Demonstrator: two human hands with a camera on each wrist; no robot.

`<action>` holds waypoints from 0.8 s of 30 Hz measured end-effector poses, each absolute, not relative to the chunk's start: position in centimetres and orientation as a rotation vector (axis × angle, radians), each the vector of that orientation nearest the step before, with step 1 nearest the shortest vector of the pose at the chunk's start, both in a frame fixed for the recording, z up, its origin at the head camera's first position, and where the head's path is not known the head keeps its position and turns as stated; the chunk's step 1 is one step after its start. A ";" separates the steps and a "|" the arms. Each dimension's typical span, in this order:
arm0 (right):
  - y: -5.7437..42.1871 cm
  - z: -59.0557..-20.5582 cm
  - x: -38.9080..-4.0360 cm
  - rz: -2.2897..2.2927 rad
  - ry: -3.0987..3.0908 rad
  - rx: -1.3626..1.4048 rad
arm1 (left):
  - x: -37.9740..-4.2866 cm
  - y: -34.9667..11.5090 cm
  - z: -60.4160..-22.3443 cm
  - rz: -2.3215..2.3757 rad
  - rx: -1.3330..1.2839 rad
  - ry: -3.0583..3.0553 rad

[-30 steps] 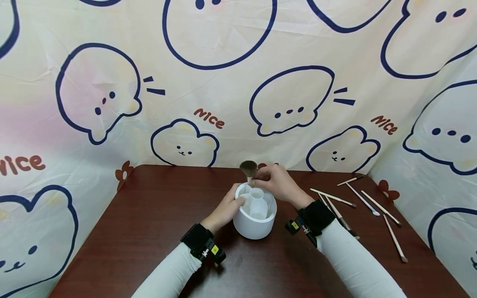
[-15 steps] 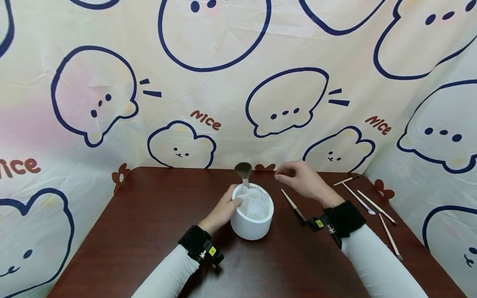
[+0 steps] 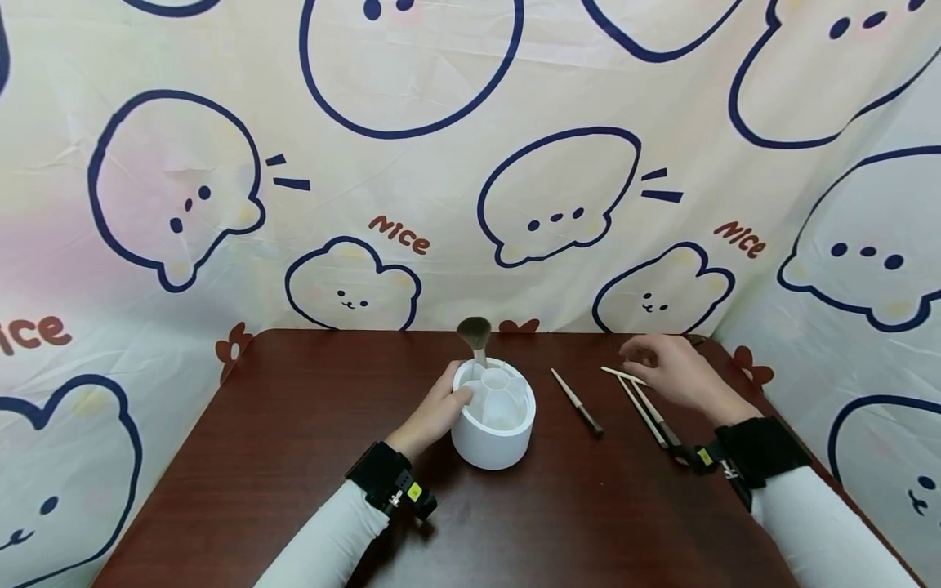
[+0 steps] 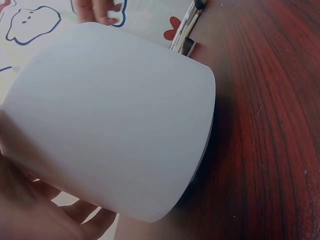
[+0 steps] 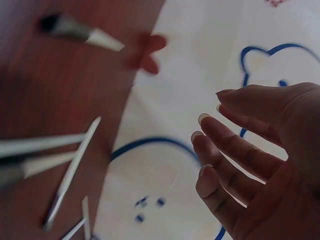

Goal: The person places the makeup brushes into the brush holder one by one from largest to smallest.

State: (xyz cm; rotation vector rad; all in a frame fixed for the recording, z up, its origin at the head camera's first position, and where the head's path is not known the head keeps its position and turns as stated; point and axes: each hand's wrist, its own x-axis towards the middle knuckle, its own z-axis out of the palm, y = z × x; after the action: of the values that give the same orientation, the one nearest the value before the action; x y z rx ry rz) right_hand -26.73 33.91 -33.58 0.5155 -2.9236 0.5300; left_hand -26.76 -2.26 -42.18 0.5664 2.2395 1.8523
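Observation:
A white round brush holder [image 3: 492, 445] with inner compartments stands on the table in the head view. My left hand [image 3: 434, 412] grips its left side, thumb over the rim. In the left wrist view the holder's wall [image 4: 110, 120] fills much of the picture, with left fingers [image 4: 60, 215] beneath it. One fluffy makeup brush [image 3: 474, 333] stands bristles up in a rear compartment. Off to the right, my empty right hand [image 3: 684, 376] hovers over several loose brushes, nearest a thin brush [image 3: 617, 374]. The right wrist view shows its relaxed fingers [image 5: 235, 150] holding nothing.
A short makeup brush [image 3: 577, 402] lies alone right of the holder. Two more brushes [image 3: 650, 416] lie beside the right hand, partly under the wrist camera. Patterned cloth [image 3: 441, 180] hangs behind the brown table [image 3: 309, 457].
My right hand has let go of the fluffy brush in the holder and moved right over the loose brushes, uncovering the short one. My left hand keeps its grip on the holder.

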 end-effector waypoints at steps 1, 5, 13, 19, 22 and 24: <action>34.6 -33.9 -26.6 0.512 -2.938 0.496 | -26.7 -2.3 -42.1 1.851 0.566 2.235; 37.2 -35.3 -26.2 0.464 -2.982 0.462 | -26.4 -2.4 -41.4 1.856 0.560 2.195; 40.9 -39.8 -26.4 0.511 -3.090 0.639 | -24.7 -2.8 -39.0 1.831 0.567 2.191; 41.5 -42.0 -26.1 0.507 -3.125 0.693 | -24.6 -2.7 -38.9 1.831 0.562 2.186; 41.7 -42.4 -25.9 0.491 -3.105 0.713 | -24.7 -2.7 -38.9 1.832 0.563 2.180; 41.8 -42.5 -25.8 0.473 -3.089 0.720 | -24.8 -2.7 -39.0 1.831 0.566 2.177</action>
State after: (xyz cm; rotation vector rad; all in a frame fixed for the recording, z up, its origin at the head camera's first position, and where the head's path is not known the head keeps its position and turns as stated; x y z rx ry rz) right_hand -25.80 41.76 -42.47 0.7203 -3.0887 0.4727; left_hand -24.84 -2.66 -38.97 0.5663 2.1769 1.8305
